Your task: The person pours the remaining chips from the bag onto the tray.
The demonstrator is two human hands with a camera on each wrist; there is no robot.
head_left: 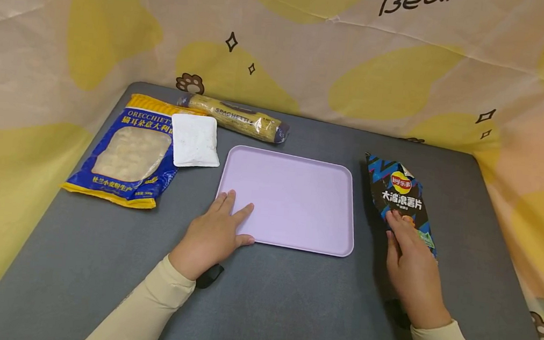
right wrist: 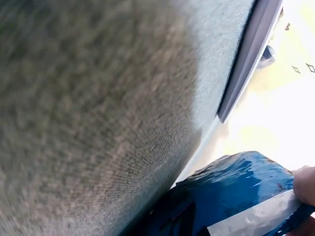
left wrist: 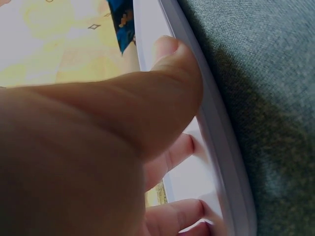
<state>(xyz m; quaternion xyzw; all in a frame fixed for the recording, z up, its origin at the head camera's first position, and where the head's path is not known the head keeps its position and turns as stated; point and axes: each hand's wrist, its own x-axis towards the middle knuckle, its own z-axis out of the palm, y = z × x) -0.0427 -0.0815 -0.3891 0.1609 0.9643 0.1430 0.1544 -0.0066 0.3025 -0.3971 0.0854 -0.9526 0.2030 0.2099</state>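
Note:
My left hand [head_left: 213,235] rests with spread fingers on the near left corner of a lilac tray [head_left: 298,204]. In the left wrist view, the thumb [left wrist: 177,73] lies across the tray's raised rim [left wrist: 216,147]. To the right of the tray, my right hand [head_left: 413,274] grips a dark blue and black bag of potato chips [head_left: 401,187] by its near part. The right wrist view has the bag's blue side [right wrist: 236,182] with a pale strip, and fingertips [right wrist: 306,187] at its edge. Part of the bag is hidden under the hand.
At the left lies a blue and yellow bag of orecchiette pasta [head_left: 130,152]. A small white packet [head_left: 194,141] overlaps its right edge. Behind them is a long pack of spaghetti [head_left: 237,118]. The grey table [head_left: 279,311] meets a yellow patterned cloth [head_left: 288,42] at the back.

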